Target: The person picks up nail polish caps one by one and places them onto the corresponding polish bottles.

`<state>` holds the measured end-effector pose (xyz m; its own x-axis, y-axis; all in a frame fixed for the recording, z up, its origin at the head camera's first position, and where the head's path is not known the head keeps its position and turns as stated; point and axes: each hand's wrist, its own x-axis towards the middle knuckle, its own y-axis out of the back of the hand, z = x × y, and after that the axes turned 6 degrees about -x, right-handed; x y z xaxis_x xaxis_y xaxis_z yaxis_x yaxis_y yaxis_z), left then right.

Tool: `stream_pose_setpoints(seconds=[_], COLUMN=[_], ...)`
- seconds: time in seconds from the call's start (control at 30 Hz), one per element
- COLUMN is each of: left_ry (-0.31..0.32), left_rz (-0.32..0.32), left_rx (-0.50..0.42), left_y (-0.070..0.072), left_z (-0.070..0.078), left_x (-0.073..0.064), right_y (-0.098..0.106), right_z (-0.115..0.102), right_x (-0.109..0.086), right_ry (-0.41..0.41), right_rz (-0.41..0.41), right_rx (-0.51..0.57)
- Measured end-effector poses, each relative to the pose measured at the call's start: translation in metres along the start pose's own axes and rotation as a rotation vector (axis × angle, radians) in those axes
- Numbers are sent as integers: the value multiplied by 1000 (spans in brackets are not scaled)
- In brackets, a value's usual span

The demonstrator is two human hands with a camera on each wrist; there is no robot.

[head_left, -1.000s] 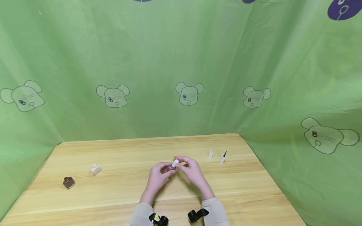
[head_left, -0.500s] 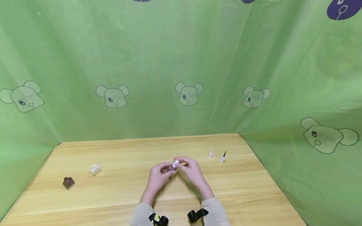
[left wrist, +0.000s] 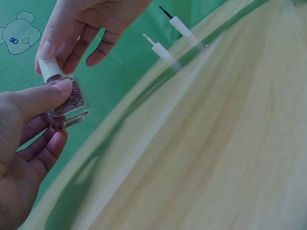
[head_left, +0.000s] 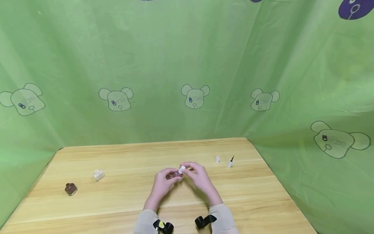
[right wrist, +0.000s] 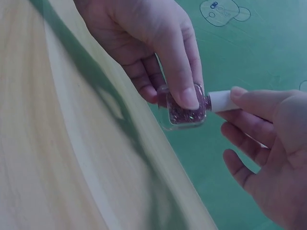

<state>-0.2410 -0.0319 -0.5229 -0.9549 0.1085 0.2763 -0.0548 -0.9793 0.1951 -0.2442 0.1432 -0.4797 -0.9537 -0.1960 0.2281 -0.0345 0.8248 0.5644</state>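
My left hand (head_left: 163,182) pinches a small glass nail polish bottle (right wrist: 184,112) between thumb and fingers. Dark purple glitter polish shows through the clear glass. Thumb and index finger of my right hand (head_left: 198,177) grip the bottle's white cap (left wrist: 49,68), which sits at the bottle's neck. In the right wrist view the bottle lies sideways, its cap pointing toward the right hand. The left wrist view shows my left thumb (left wrist: 48,96) across the front of the glass. Both hands are close together over the middle of the table.
Two white caps stand brush-up at the back right of the wooden table (head_left: 131,208): one with a pale brush (head_left: 218,159), one with a dark brush (head_left: 230,162). At left are an uncapped clear bottle (head_left: 98,175) and a dark brown bottle (head_left: 70,189). A green curtain (head_left: 157,123) hangs behind.
The white cap has shifted and turned very slightly in my right fingers at the bottle's neck. Both hands otherwise keep their place, and the other bottles and caps have not moved.
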Motion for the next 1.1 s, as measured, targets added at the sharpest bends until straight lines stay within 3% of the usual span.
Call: stream_pose_setpoints(seconds=[0.23,0.73,0.93,1.1], left_ry=[11,96,112,113], left_rz=[-74,-260,-257,-217], left_rx=[-86,-218,-226,-215], left_y=[1,4,4,3], left_z=[-2,-1,-1,-3], left_x=[1,2,2,1], right_y=[9,25,25,21], right_z=[3,4,7,10], right_x=[0,-2,-2,-1], right_ry=[40,102,130,101], right_rz=[-60,-207,-173,-132], right_rx=[-6,17,-4,-14])
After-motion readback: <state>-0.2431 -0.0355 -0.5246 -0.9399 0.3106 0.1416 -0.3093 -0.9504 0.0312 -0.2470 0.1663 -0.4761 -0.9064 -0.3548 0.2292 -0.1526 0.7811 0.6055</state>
